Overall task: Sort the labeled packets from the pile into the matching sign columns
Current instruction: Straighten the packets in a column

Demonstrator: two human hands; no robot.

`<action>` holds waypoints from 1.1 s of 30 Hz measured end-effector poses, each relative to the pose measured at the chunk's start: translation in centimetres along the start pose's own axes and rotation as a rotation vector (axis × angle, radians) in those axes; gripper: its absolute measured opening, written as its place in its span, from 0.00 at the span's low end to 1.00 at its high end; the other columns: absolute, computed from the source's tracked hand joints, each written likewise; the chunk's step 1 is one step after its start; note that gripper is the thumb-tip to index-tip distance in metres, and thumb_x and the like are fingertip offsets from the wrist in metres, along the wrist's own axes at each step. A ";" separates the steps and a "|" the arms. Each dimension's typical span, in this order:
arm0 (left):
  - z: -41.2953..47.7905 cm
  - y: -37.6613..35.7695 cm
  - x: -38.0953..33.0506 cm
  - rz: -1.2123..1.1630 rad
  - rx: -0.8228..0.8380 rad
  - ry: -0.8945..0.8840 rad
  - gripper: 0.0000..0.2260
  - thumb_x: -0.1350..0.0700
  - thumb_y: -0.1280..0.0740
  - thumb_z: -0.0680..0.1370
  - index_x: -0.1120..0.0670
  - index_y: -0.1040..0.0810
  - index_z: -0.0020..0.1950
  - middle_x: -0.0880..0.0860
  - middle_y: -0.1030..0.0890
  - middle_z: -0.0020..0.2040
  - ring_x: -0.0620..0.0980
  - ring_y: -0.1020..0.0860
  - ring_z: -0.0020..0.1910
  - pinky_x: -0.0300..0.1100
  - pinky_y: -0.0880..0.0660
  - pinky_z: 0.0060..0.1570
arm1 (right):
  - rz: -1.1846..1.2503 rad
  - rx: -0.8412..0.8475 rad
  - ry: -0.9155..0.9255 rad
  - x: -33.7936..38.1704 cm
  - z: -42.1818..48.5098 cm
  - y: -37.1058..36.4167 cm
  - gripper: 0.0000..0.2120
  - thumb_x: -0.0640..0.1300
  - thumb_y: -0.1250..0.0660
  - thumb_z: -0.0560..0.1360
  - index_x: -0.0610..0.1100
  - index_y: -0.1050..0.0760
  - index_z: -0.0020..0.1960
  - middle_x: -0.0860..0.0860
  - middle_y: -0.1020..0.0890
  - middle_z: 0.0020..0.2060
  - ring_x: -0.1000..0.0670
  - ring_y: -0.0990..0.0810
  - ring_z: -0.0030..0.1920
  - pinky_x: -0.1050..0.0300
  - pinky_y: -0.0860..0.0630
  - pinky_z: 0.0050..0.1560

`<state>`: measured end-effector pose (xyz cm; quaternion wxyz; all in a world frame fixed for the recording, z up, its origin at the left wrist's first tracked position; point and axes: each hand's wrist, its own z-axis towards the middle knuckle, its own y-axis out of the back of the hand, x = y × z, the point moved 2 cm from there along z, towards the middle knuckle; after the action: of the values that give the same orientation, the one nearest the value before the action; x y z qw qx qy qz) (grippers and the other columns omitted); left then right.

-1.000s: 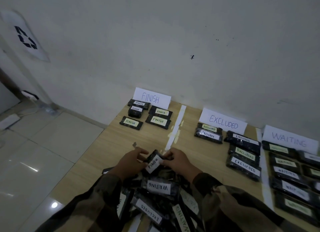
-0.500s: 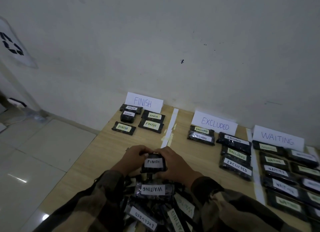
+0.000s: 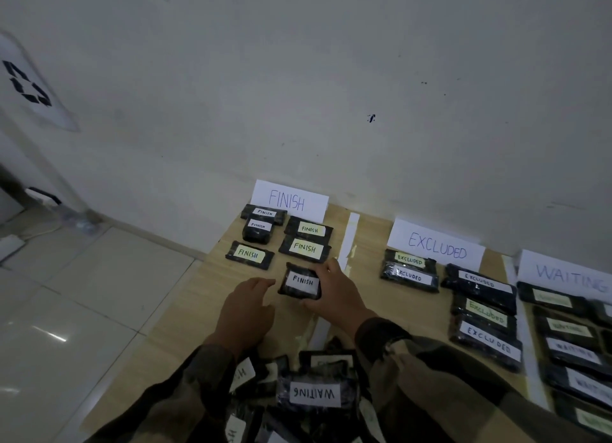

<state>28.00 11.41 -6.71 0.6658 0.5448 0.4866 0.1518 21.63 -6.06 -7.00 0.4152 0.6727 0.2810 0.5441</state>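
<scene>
A black packet labelled FINISH [image 3: 300, 282] lies low in the FINISH column, just below the several FINISH packets [image 3: 304, 248] under the FINISH sign [image 3: 288, 200]. My right hand [image 3: 336, 297] grips its right edge. My left hand [image 3: 246, 310] hovers just left of it, fingers curled and apart, holding nothing. The pile of black packets [image 3: 314, 393] lies near me, a WAITING label on top. The EXCLUDED sign [image 3: 437, 246] and WAITING sign [image 3: 569, 275] head their own packet columns to the right.
White tape strips [image 3: 347, 240] divide the columns on the wooden table [image 3: 198, 297]. The wall rises right behind the signs. The table's left edge drops to a tiled floor [image 3: 82, 293].
Both hands carried the FINISH packet up from the pile to the FINISH column. My left hand has let go and now sits beside it.
</scene>
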 end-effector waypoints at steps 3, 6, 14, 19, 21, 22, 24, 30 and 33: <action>0.4 -0.4 0.8 0.042 -0.007 -0.022 0.22 0.55 0.35 0.75 0.52 0.31 0.69 0.51 0.29 0.68 0.50 0.32 0.66 0.43 0.35 0.65 | -0.024 -0.005 -0.030 0.4 1.9 -0.9 0.33 0.55 0.28 0.69 0.44 0.35 0.68 0.47 0.33 0.59 0.46 0.27 0.57 0.54 0.25 0.53; 0.7 -0.9 1.4 0.063 -0.007 -0.035 0.21 0.54 0.35 0.75 0.52 0.30 0.68 0.51 0.28 0.67 0.50 0.31 0.65 0.42 0.34 0.64 | -0.087 -0.014 -0.047 0.5 3.4 -1.9 0.34 0.58 0.30 0.70 0.44 0.35 0.69 0.48 0.31 0.59 0.47 0.29 0.58 0.54 0.25 0.54; 1.4 -1.3 3.0 0.101 0.032 -0.017 0.21 0.54 0.36 0.76 0.52 0.31 0.69 0.52 0.29 0.68 0.50 0.33 0.67 0.43 0.36 0.66 | -0.197 -0.045 -0.050 -0.2 5.5 -3.7 0.34 0.60 0.32 0.71 0.43 0.36 0.70 0.46 0.31 0.60 0.46 0.31 0.61 0.53 0.28 0.58; 1.1 -1.1 3.9 0.131 0.088 0.028 0.22 0.53 0.38 0.77 0.50 0.34 0.71 0.51 0.33 0.71 0.50 0.36 0.69 0.44 0.39 0.68 | -0.251 -0.099 -0.012 0.4 5.6 -3.4 0.34 0.57 0.30 0.70 0.43 0.34 0.69 0.45 0.29 0.58 0.43 0.30 0.58 0.52 0.29 0.54; 0.8 -0.9 4.0 0.138 0.101 0.043 0.21 0.53 0.39 0.78 0.50 0.35 0.71 0.51 0.34 0.71 0.49 0.37 0.70 0.43 0.39 0.68 | -0.215 -0.160 0.042 1.2 5.0 -3.6 0.30 0.53 0.28 0.67 0.42 0.29 0.65 0.44 0.26 0.54 0.42 0.27 0.53 0.51 0.29 0.50; 0.6 -0.9 4.0 0.136 0.104 0.045 0.21 0.53 0.39 0.78 0.50 0.35 0.71 0.51 0.33 0.71 0.50 0.36 0.69 0.43 0.39 0.68 | -0.187 -0.189 0.079 1.6 4.6 -3.7 0.27 0.50 0.28 0.66 0.42 0.27 0.62 0.44 0.26 0.52 0.42 0.27 0.52 0.51 0.28 0.49; 0.0 -0.7 4.2 0.122 0.115 0.051 0.21 0.53 0.39 0.77 0.51 0.34 0.71 0.52 0.32 0.70 0.50 0.35 0.69 0.44 0.36 0.67 | -0.122 -0.171 0.164 2.7 3.6 -4.3 0.18 0.47 0.31 0.67 0.43 0.24 0.55 0.45 0.25 0.48 0.43 0.27 0.49 0.51 0.29 0.46; -2.0 0.0 4.4 0.061 0.116 0.092 0.19 0.54 0.41 0.77 0.53 0.30 0.68 0.53 0.28 0.67 0.53 0.31 0.64 0.47 0.31 0.62 | 0.068 0.155 0.243 5.2 0.4 -6.3 0.19 0.52 0.40 0.72 0.44 0.25 0.58 0.46 0.24 0.52 0.44 0.28 0.53 0.51 0.31 0.49; -2.9 0.4 4.7 0.039 0.129 0.128 0.20 0.60 0.40 0.76 0.52 0.32 0.69 0.52 0.30 0.68 0.52 0.32 0.65 0.46 0.32 0.62 | 0.003 0.333 0.241 5.9 -0.8 -6.9 0.22 0.52 0.38 0.75 0.48 0.31 0.67 0.44 0.27 0.59 0.42 0.31 0.58 0.50 0.30 0.54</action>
<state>28.01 16.66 -8.42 0.5936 0.5852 0.5264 0.1675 22.82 2.48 -9.98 0.2608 0.6625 0.4138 0.5673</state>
